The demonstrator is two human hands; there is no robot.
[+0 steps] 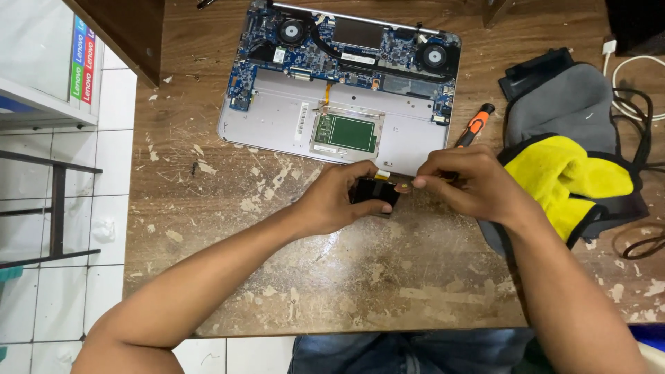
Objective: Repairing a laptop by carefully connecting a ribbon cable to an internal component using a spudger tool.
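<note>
The left hand (331,202) and right hand (465,181) were both closed on a small flat black part (374,192) above the worn wooden tabletop (346,277), near the opened silver laptop (277,125).

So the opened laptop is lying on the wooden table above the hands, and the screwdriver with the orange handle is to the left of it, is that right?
Not quite. The screwdriver with the orange handle lies to the right of the opened laptop, beside the grey and yellow cloth, as the head view shows. The rest holds: the laptop lies on the wooden table above the left hand and right hand.
</note>
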